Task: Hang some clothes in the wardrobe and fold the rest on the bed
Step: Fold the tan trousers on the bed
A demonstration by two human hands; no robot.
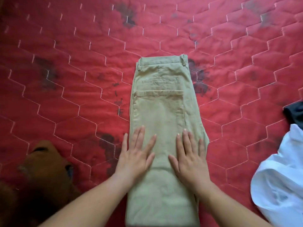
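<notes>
A pair of khaki trousers (162,104) lies folded lengthwise on the red quilted bed cover (73,79), waistband at the far end, the lower legs doubled up over the seat. My left hand (136,154) rests flat on the trousers' left side, fingers spread, its little finger over the left edge. My right hand (191,156) lies flat on the right side, fingers apart. Neither hand grips the cloth. The near end of the trousers runs out of view at the bottom.
A brown garment (44,171) is bunched at the lower left. A white garment (282,177) lies crumpled at the right edge, with a dark garment (294,112) just beyond it. The cover carries dark flower prints.
</notes>
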